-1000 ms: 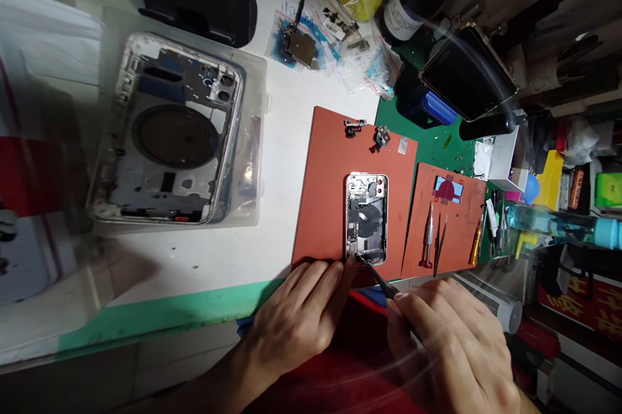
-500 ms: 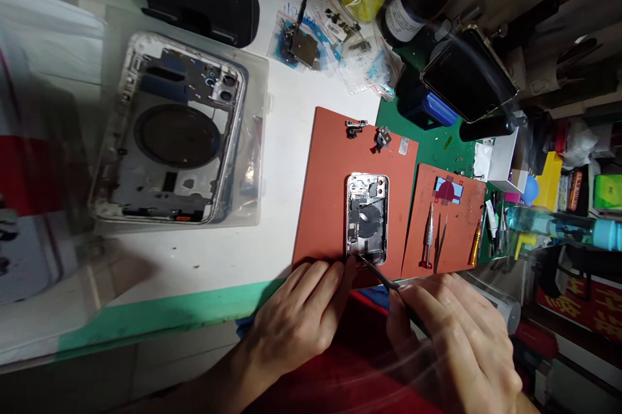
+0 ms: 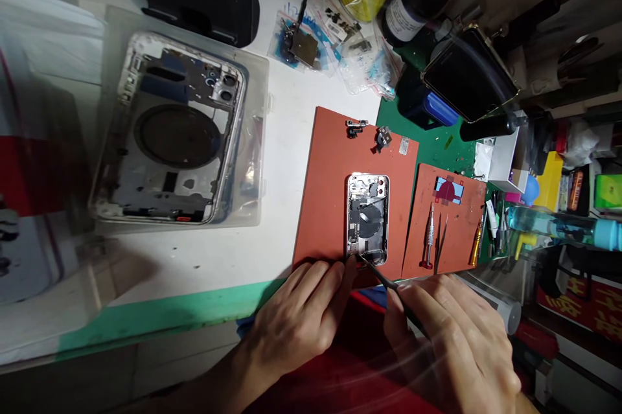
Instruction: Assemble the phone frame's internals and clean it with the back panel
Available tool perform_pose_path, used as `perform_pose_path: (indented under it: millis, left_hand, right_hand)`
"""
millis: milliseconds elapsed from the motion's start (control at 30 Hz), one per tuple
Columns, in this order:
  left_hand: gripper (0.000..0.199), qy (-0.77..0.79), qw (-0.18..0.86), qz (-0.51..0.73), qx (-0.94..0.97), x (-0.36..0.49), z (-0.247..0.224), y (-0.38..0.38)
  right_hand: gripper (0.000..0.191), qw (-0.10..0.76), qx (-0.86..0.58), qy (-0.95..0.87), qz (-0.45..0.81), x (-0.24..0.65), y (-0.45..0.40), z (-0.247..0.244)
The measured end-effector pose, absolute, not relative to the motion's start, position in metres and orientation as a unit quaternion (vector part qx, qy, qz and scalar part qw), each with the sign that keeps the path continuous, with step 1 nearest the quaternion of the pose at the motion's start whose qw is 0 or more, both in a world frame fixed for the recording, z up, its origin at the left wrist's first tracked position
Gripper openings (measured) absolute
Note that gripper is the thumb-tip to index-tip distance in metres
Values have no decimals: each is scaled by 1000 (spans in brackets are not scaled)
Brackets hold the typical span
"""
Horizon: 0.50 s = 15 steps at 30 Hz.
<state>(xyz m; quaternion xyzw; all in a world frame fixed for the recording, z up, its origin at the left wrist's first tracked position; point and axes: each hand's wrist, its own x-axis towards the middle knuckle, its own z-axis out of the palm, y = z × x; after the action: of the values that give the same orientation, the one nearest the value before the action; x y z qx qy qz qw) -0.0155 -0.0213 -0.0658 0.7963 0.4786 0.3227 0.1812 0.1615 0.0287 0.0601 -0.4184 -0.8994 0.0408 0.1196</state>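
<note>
An opened phone housing (image 3: 368, 223) lies on a brown-red mat, its inner parts and a dark round coil in view. My left hand (image 3: 306, 310) is at its lower left corner, fingers closed together and index fingertip against the edge; the thumb is mostly hidden. In my right hand (image 3: 451, 330) is a pair of dark tweezers (image 3: 381, 276), pinched between thumb and fingers. Their tip touches the bottom end of the housing, near my left fingertip. What lies at the tip is too small to tell.
The brown-red mat (image 3: 325, 174) also bears small camera parts (image 3: 382, 138). On a smaller mat to the right lie a screwdriver (image 3: 428, 239) and spare tweezers (image 3: 440, 242). A larger phone back (image 3: 177, 135) rests on a clear case at left. Bagged parts (image 3: 304, 45) sit behind.
Almost nothing differs. My right thumb and fingers have shifted very slightly on the tweezers, whose tip stays at the bottom of the housing.
</note>
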Motion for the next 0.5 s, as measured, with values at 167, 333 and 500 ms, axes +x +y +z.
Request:
perform_pose_path:
  millis: [167,333,500]
  left_hand:
    - [28,479,168,329,796,-14,-67,-20]
    - [25,493,173,329,786,-12,-65,-19]
    - [28,497,199,329,778,-12,-65,-22]
  right_hand:
    - [10,98,-398,-910,69,164,28,64]
    - [13,86,-393,-911,93,164,29,67]
    - [14,84,-402,-907,88,163,29,66]
